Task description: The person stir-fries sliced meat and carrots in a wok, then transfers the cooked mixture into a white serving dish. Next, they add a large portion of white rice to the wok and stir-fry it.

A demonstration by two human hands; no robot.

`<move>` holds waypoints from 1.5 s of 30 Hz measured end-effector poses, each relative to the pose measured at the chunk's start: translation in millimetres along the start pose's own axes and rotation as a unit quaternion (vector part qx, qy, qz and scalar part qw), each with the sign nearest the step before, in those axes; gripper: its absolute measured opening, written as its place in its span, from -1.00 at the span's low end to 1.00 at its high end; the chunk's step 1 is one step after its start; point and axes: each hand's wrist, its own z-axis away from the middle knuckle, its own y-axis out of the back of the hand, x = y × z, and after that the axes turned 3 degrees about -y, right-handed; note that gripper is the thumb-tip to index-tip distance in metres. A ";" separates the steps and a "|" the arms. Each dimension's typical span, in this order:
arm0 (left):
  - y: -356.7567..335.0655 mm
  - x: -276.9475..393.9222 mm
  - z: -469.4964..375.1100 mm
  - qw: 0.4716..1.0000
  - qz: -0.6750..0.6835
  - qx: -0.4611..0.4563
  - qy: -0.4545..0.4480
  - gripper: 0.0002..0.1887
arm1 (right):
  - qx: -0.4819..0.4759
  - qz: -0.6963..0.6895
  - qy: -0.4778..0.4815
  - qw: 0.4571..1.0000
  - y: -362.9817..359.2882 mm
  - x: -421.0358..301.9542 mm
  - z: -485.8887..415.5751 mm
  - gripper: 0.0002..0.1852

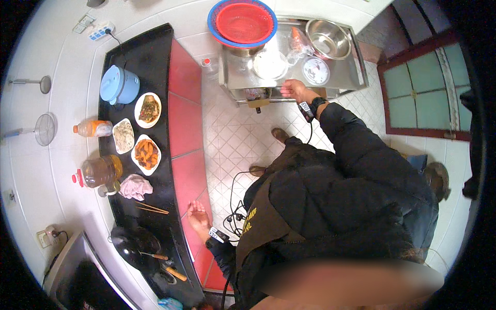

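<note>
My left hand (pixel 198 216) is beside the red cabinet front (pixel 188 170), palm up, holding nothing. On the black counter (pixel 155 71) nearest to it lie wooden chopsticks (pixel 153 208) and a crumpled pink cloth (pixel 135 187). My right hand (pixel 296 91) is at the front edge of the stainless steel table (pixel 240 73), fingers stretched out and nothing in them. Just beyond it are a bright white round dish (pixel 270 64) with overexposed contents and a round clear plastic lid or container (pixel 316 71). Both wrists carry strapped-on devices with cables.
Three dishes of food, among them fried orange pieces (pixel 146 154), stand near a blue rice cooker (pixel 120 84). A wok (pixel 126 248) sits farther along. Red and blue basins (pixel 244 23), bagged carrots (pixel 298 40) and a steel bowl (pixel 328 38) occupy the table. Cables (pixel 234 219) hang near my legs.
</note>
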 end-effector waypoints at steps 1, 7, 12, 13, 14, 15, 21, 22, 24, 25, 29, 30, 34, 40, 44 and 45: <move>-14.0 -5.3 6.1 1.000 -0.016 0.017 -0.002 -0.77 | 0.024 -0.026 0.013 0.999 3.0 -2.8 -18.7 -0.71; -87.2 -46.2 54.8 0.999 -0.038 0.025 0.001 -0.68 | -0.013 -0.076 -0.051 0.996 9.3 -9.7 -113.9 -0.68; -111.0 -65.5 81.5 1.000 -0.021 0.016 -0.013 -0.67 | -0.102 -0.056 -0.064 0.991 19.2 -8.1 -137.5 -0.72; -113.0 -68.8 85.7 0.999 -0.020 0.026 -0.022 -0.67 | -0.093 -0.020 -0.037 0.995 20.3 -9.1 -138.1 -0.73; -115.1 -72.0 89.5 0.999 -0.017 0.036 -0.032 -0.67 | -0.072 0.004 -0.031 0.997 21.4 -11.3 -137.5 -0.74; -117.6 -75.2 92.3 0.997 -0.017 0.061 -0.039 -0.66 | -0.054 0.017 -0.034 0.998 21.4 -13.6 -135.3 -0.75; -134.4 -91.6 115.3 0.999 -0.023 0.022 -0.039 -0.58 | -0.070 0.158 -0.058 0.983 15.3 -33.8 -73.9 -0.50; -137.0 -93.0 118.5 0.999 -0.036 0.011 -0.030 -0.56 | -0.108 0.200 -0.042 0.973 8.6 -35.1 -56.1 -0.42; -140.3 -93.5 124.3 0.997 -0.065 -0.021 -0.019 -0.51 | -0.145 0.259 -0.021 0.955 -10.7 -35.4 -16.5 -0.40; -140.3 -92.2 127.4 0.996 -0.087 -0.031 -0.019 -0.47 | -0.193 0.270 -0.015 0.943 -29.1 -30.9 1.3 -0.39; -132.1 -84.9 139.6 0.986 -0.059 -0.144 -0.069 -0.38 | -0.261 0.452 -0.073 0.850 -128.6 -4.3 61.1 -0.26; -127.5 -82.0 142.6 0.986 -0.062 -0.139 -0.062 -0.31 | -0.320 0.450 -0.078 0.830 -151.6 7.0 78.5 -0.26; -87.0 -69.5 169.8 0.983 -0.001 -0.162 -0.090 -0.08 | -0.448 0.500 -0.099 0.734 -243.3 68.3 165.6 -0.26; 36.1 -41.6 217.0 0.962 0.169 -0.126 -0.171 -0.03 | -0.554 0.611 -0.154 0.545 -351.1 206.9 309.0 -0.23; 125.6 -46.4 264.7 0.959 0.204 -0.014 -0.198 -0.16 | -0.598 0.636 -0.187 0.450 -369.7 303.4 377.9 -0.22; 144.5 -48.7 274.5 0.960 0.190 0.029 -0.206 -0.18 | -0.603 0.642 -0.194 0.432 -372.8 325.3 391.0 -0.22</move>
